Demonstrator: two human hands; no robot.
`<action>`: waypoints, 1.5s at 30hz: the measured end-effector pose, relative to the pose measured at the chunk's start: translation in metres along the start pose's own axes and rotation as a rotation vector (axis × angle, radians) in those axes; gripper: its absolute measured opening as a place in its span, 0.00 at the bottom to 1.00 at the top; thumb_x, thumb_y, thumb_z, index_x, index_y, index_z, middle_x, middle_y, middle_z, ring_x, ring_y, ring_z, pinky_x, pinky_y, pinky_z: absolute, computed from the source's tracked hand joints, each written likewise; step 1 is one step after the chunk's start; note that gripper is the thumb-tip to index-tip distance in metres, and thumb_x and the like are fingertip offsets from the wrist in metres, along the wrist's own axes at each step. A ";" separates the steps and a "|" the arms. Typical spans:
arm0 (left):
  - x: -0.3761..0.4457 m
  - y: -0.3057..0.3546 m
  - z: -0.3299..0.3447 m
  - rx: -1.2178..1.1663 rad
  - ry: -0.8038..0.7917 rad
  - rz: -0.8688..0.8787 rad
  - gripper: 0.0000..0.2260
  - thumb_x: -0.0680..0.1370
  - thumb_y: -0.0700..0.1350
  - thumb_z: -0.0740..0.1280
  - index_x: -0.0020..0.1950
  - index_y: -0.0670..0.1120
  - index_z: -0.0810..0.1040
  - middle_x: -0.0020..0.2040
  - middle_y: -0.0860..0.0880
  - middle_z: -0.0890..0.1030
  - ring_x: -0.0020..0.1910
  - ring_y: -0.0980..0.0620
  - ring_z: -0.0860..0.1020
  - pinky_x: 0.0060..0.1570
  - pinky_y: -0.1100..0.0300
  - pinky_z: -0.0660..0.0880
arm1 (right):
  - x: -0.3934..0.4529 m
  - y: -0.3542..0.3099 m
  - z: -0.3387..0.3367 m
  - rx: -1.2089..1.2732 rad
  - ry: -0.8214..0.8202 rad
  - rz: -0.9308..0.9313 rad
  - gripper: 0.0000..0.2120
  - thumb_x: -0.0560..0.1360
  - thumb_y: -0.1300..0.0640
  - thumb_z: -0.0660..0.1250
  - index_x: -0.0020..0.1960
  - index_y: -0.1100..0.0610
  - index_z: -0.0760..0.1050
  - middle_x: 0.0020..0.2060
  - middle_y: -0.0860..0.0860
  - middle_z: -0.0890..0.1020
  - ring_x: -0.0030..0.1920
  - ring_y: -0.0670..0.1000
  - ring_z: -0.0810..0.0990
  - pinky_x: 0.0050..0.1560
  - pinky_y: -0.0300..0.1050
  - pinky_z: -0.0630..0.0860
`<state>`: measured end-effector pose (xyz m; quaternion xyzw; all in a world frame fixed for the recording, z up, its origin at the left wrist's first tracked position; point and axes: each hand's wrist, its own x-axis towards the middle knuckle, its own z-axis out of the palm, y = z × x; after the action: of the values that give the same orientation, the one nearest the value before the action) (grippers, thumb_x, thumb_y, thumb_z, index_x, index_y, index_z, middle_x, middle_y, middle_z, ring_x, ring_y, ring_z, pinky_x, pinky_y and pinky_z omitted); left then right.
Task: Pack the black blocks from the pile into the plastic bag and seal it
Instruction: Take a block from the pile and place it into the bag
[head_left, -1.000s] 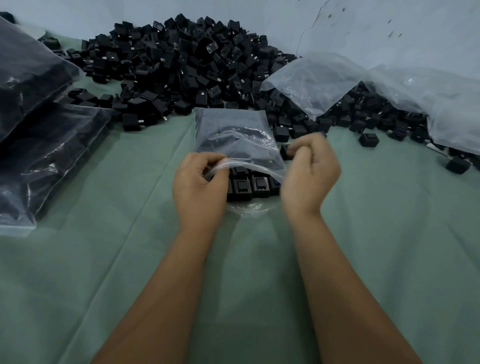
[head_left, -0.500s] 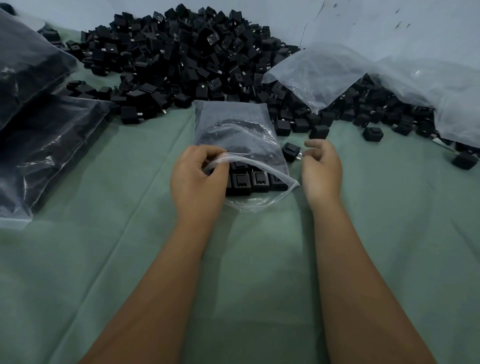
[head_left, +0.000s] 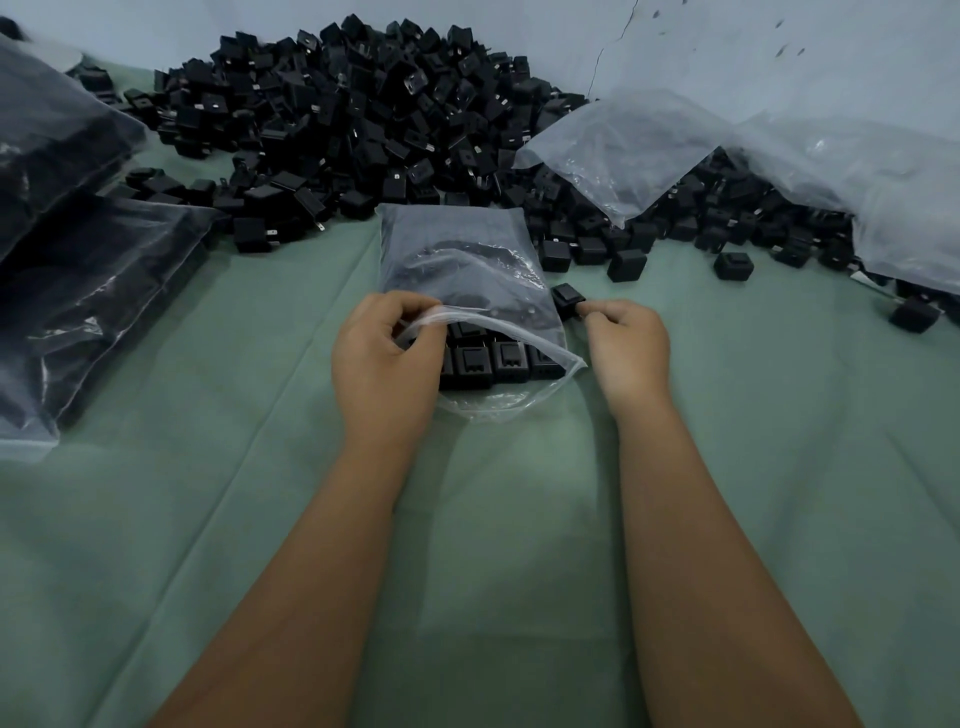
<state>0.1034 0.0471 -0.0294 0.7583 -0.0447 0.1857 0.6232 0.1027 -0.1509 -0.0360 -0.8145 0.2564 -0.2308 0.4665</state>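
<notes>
The left hand (head_left: 387, 358), forearm stretched forward over the green-covered worktop (head_left: 208, 519), curls its fingers (head_left: 410, 312) round the upper lip of the plastic bag (head_left: 457, 260) and holds the mouth agape; rows of black blocks (head_left: 493, 358) lie inside, just right of these fingers. The right hand (head_left: 626, 348), knuckles up, pinches a single block (head_left: 567, 299) between thumb and forefinger, just beside the bag's right edge. Beyond both hands lies the pile (head_left: 363, 119).
</notes>
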 end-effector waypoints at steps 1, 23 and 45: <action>0.000 0.000 0.000 -0.001 -0.002 -0.007 0.04 0.72 0.45 0.68 0.43 0.50 0.83 0.43 0.52 0.82 0.44 0.53 0.80 0.48 0.48 0.78 | -0.001 -0.001 0.000 -0.015 -0.013 -0.020 0.15 0.74 0.62 0.60 0.54 0.54 0.84 0.51 0.46 0.84 0.42 0.42 0.79 0.44 0.35 0.72; -0.005 0.005 -0.006 0.050 0.024 0.201 0.06 0.75 0.41 0.69 0.49 0.48 0.83 0.44 0.57 0.79 0.49 0.51 0.78 0.50 0.55 0.75 | -0.107 -0.043 0.030 -0.182 0.028 -0.642 0.14 0.70 0.72 0.63 0.55 0.69 0.80 0.52 0.60 0.82 0.55 0.59 0.79 0.62 0.47 0.71; -0.005 0.006 -0.005 0.128 0.078 0.311 0.08 0.74 0.40 0.71 0.52 0.48 0.85 0.47 0.57 0.79 0.51 0.52 0.74 0.51 0.68 0.68 | -0.108 -0.049 0.042 -0.530 -0.302 -0.650 0.24 0.78 0.58 0.59 0.73 0.60 0.65 0.65 0.58 0.72 0.67 0.57 0.66 0.72 0.48 0.57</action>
<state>0.0957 0.0499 -0.0252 0.7726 -0.1253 0.3116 0.5387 0.0559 -0.0339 -0.0267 -0.9688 -0.0336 -0.1703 0.1768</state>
